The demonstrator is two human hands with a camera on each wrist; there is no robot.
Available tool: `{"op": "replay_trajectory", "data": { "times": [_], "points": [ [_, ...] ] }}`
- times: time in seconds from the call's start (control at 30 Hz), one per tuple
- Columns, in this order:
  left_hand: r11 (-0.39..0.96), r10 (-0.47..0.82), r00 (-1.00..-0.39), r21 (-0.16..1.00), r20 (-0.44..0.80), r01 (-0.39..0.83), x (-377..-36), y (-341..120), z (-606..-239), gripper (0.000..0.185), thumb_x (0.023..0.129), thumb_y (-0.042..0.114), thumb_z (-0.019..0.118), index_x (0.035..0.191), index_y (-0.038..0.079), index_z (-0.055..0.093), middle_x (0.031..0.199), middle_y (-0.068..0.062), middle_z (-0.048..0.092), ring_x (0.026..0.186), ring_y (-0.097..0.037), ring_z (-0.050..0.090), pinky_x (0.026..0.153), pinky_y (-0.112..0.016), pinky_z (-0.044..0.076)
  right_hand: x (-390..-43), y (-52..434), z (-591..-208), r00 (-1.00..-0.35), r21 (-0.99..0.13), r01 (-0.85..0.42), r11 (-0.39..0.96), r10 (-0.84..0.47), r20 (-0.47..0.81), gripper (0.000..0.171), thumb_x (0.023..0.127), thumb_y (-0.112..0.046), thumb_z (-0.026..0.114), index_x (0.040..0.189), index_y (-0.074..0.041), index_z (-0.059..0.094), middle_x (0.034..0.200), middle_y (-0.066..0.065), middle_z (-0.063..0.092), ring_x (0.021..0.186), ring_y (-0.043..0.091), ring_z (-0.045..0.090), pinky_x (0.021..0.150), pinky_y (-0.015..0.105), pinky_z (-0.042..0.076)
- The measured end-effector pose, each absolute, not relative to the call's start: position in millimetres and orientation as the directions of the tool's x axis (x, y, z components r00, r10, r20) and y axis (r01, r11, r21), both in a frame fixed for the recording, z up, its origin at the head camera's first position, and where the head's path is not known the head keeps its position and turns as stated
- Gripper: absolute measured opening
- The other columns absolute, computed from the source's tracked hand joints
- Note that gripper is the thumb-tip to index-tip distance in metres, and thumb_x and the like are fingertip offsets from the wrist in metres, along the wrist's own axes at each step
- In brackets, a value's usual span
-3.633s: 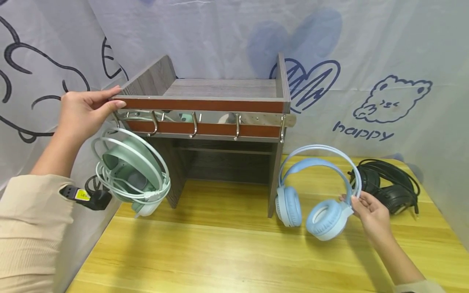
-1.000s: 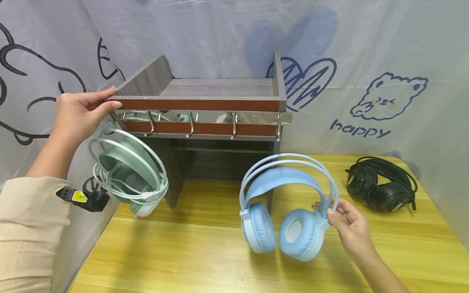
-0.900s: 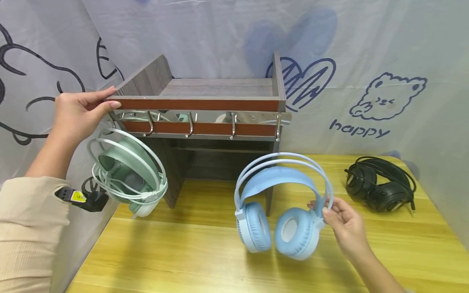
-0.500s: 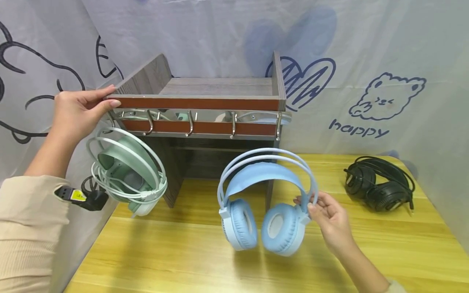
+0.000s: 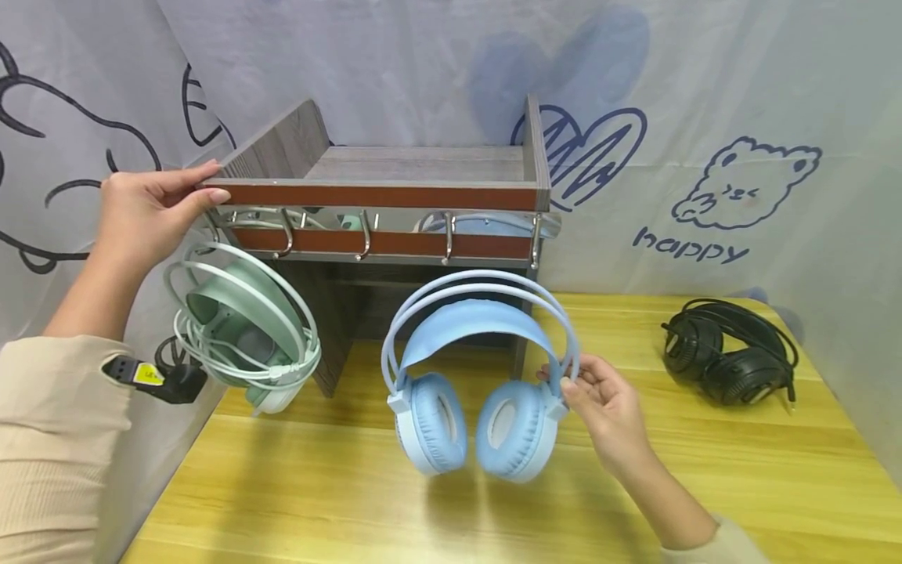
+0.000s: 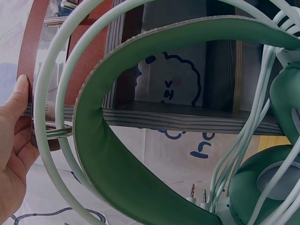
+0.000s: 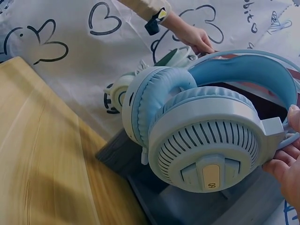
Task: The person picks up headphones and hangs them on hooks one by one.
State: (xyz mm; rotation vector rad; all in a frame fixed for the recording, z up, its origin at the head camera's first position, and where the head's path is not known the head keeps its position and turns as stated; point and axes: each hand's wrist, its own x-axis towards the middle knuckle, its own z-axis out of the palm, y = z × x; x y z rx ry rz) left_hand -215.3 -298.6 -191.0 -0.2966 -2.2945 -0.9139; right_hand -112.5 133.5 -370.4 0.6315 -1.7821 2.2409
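My right hand (image 5: 606, 399) pinches the right end of the headband of a light blue headset (image 5: 472, 376), which hangs in the air in front of the wooden shelf rack (image 5: 395, 196), below its row of metal hooks (image 5: 366, 235). In the right wrist view the blue headset (image 7: 201, 131) fills the frame, and my fingers (image 7: 288, 159) hold it at the right edge. My left hand (image 5: 151, 207) grips the rack's front left corner, thumb under the edge. A mint green headset (image 5: 243, 325) with a wound cable hangs from the leftmost hook; it fills the left wrist view (image 6: 140, 154) beside my left hand (image 6: 14, 145).
A black headset (image 5: 733, 360) with its cable lies on the yellow wooden table (image 5: 451, 509) at the far right. A white cloth with blue drawings (image 5: 740, 188) hangs behind and to the left. A black plug (image 5: 165, 380) with a yellow label sits by my left sleeve.
My right hand has carried the blue headset leftward and slightly up, from near the rack's right leg to in front of its middle. The left hand has stayed on the rack's corner.
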Motion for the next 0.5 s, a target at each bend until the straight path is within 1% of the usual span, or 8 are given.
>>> {"op": "replay_trajectory", "data": {
  "times": [0.23, 0.33, 0.5],
  "points": [
    [0.726, -0.027, -0.771, 0.543, 0.637, 0.423, -215, -299, -192, 0.035, 0.082, 0.018, 0.072, 0.111, -0.001, 0.065, 0.088, 0.046, 0.054, 0.072, 0.028, 0.051, 0.058, 0.003, 0.037, -117, 121, -365, -0.891, -0.885, -0.413, -0.215, -0.107, 0.441, 0.031, 0.09, 0.011, 0.046, 0.107, -0.012, 0.058, 0.098, -0.003, 0.067, 0.091, 0.006, 0.066, 0.078, 0.019, 0.053],
    [0.733, -0.025, -0.773, 0.538, 0.634, 0.417, -215, -299, -192, 0.035, 0.082, 0.019, 0.071, 0.111, -0.001, 0.065, 0.088, 0.046, 0.053, 0.072, 0.028, 0.05, 0.057, 0.002, 0.037, -119, 116, -363, -0.889, -0.882, -0.418, -0.217, -0.103, 0.446, 0.03, 0.09, 0.011, 0.047, 0.107, -0.012, 0.057, 0.098, -0.003, 0.066, 0.092, 0.006, 0.066, 0.079, 0.019, 0.053],
    [0.749, -0.023, -0.773, 0.523, 0.634, 0.407, -215, -299, -191, 0.036, 0.082, 0.02, 0.071, 0.111, -0.001, 0.065, 0.091, 0.044, 0.054, 0.072, 0.029, 0.049, 0.058, 0.002, 0.036, -124, 105, -358, -0.882, -0.872, -0.416, -0.258, -0.117, 0.456, 0.028, 0.09, 0.01, 0.047, 0.106, -0.01, 0.056, 0.099, -0.004, 0.068, 0.096, 0.008, 0.066, 0.084, 0.021, 0.051]
  ]
}}
